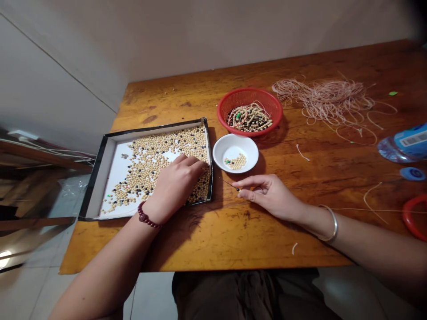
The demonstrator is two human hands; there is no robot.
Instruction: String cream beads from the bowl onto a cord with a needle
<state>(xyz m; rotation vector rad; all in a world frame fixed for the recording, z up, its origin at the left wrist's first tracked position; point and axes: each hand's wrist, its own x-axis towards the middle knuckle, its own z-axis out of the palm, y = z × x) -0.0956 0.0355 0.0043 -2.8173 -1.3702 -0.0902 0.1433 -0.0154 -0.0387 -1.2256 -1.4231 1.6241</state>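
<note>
My left hand [175, 182] reaches into a shallow black-rimmed tray [100, 173] of several tan and dark beads [156, 155], its fingers curled down onto the beads at the tray's right side. My right hand [267, 192] rests on the wooden table [233, 235] just right of the tray, with thumb and forefinger pinched on a thin needle or cord end [231, 184] that carries a dark bead. A small white bowl [235, 153] with a few beads sits just above that hand.
A red mesh basket [249, 111] holds strung bead bracelets. A tangle of pale cord [330, 100] lies at the back right. A plastic bottle [405, 143] and blue cap [412, 174] lie at the right edge, with a red ring [413, 217] below.
</note>
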